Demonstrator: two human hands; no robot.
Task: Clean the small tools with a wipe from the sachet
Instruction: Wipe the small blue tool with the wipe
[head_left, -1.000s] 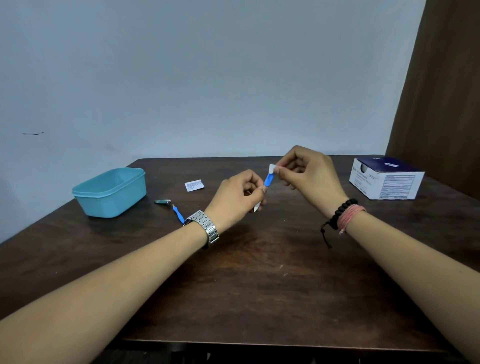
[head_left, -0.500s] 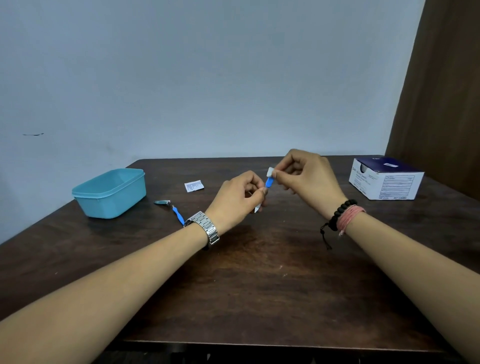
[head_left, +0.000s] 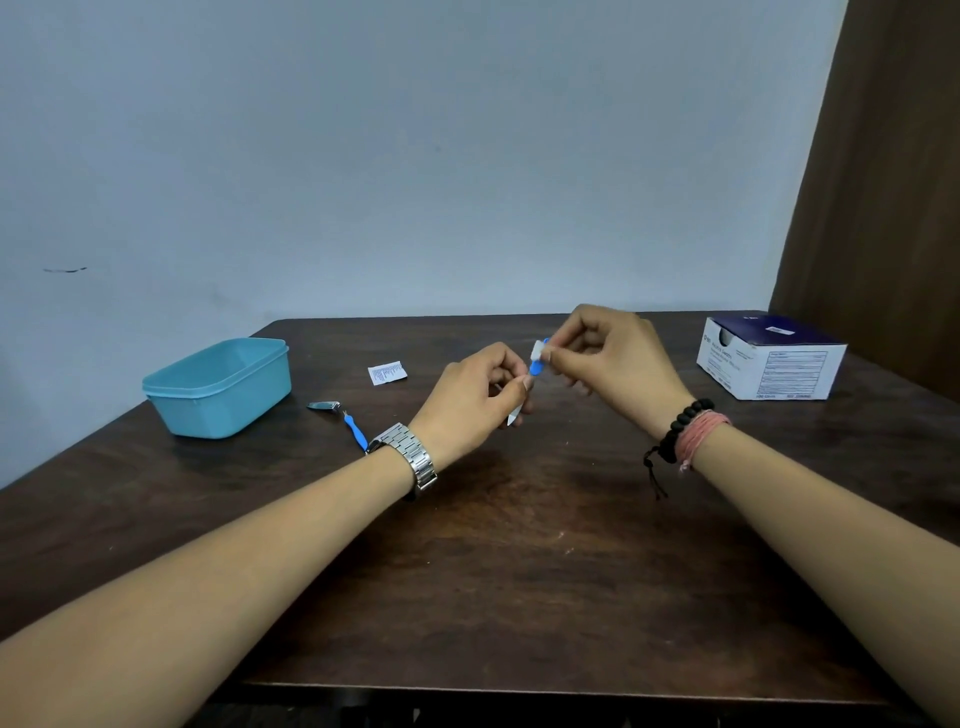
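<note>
Indoors, dark wooden table (head_left: 519, 571), pale wall (head_left: 415, 156), both hands' fingers pinching blue tool (head_left: 535, 368), seemingly wipe-wrapped.

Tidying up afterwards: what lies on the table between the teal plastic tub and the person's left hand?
In the head view: a metal nail clipper, a blue-handled small tool and, farther back, a torn white sachet.
</note>
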